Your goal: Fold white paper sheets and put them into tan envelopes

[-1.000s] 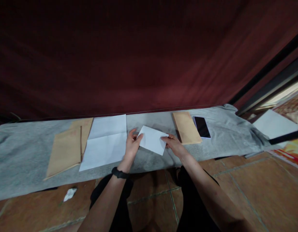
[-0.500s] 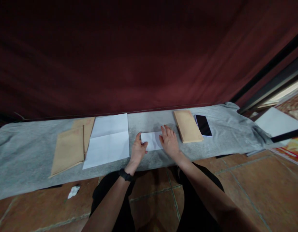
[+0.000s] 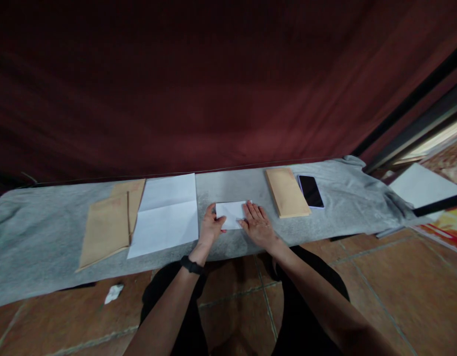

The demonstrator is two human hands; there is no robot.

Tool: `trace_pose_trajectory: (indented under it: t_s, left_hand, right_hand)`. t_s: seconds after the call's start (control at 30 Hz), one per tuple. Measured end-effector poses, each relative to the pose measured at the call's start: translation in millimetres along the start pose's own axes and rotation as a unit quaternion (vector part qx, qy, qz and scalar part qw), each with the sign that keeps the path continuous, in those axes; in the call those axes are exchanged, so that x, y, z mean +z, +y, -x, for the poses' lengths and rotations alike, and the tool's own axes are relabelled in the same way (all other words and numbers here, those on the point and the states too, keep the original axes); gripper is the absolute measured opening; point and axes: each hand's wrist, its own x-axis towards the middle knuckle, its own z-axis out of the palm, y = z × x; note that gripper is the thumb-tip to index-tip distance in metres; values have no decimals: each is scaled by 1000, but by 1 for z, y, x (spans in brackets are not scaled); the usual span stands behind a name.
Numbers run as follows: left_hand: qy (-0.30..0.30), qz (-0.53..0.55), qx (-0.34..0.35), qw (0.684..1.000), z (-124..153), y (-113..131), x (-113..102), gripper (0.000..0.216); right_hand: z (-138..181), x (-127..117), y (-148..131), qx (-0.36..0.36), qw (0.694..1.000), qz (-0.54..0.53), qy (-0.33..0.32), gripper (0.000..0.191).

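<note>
at the middle of a cloth-covered table [image 3: 232,184], a small folded paper [image 3: 231,215] lies flat between two bare hands. the left hand [image 3: 211,228], at about eight o'clock from it, grips one end, thumb on top. the right hand [image 3: 258,228], at about four o'clock, is open, palm down, fingers laid over the other end. probably the left steadies the paper while the right presses it flat. farther off at nine o'clock, a creased white sheet [image 3: 167,217] is spread out, then two overlapping brown envelopes [image 3: 106,225]. past two o'clock sits a brown stack [image 3: 288,193], seemingly more envelopes, with a phone [image 3: 311,191] just beside it, perhaps set aside for elbow room. whether any envelope holds something cannot be told.
</note>
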Motion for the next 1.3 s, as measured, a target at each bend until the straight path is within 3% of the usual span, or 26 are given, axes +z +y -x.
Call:
trace_pose_trajectory:
  t_s: [0.17, 0.3, 0.43, 0.5, 0.57, 0.63, 0.8, 0.93, 1.1, 1.3]
  left_hand:
    - [-15, 52, 8, 999, -5, -2, -3, 34]
    - [-30, 78, 42, 996, -2, 2, -6, 34]
    - [-55, 88, 70, 992, 0, 9, -8, 36]
    - [-48, 80, 87, 992, -1, 12, -9, 34]
    - [-28, 60, 114, 991, -3, 16, -10, 28]
    - [3, 22, 154, 988, -6, 19, -12, 21]
    - [51, -51, 263, 962, -13, 19, -18, 7]
    - [61, -131, 325, 935, -15, 16, -25, 16]
    - [-23, -272, 385, 882, -11, 16, -34, 42]
    - [-118, -332, 404, 844, -8, 5, -45, 59]
  right_hand:
    - [-8, -9, 15, 44, 998, -49, 16, 54]
    - [-27, -18, 25, 91, 981, -172, 23, 58]
    - [-46, -28, 29, 182, 913, -364, 41, 60]
    - [-52, -32, 28, 201, 865, -457, 44, 47]
    - [-56, -37, 26, 196, 839, -505, 51, 29]
    - [-56, -42, 24, 177, 846, -499, 66, 20]
    - [-48, -53, 20, 70, 916, -386, 81, 15]
    - [-39, -55, 19, -23, 970, -239, 42, 23]
    - [-25, -54, 19, -103, 990, -91, -24, 33]
    - [-9, -50, 20, -139, 986, -17, -89, 40]
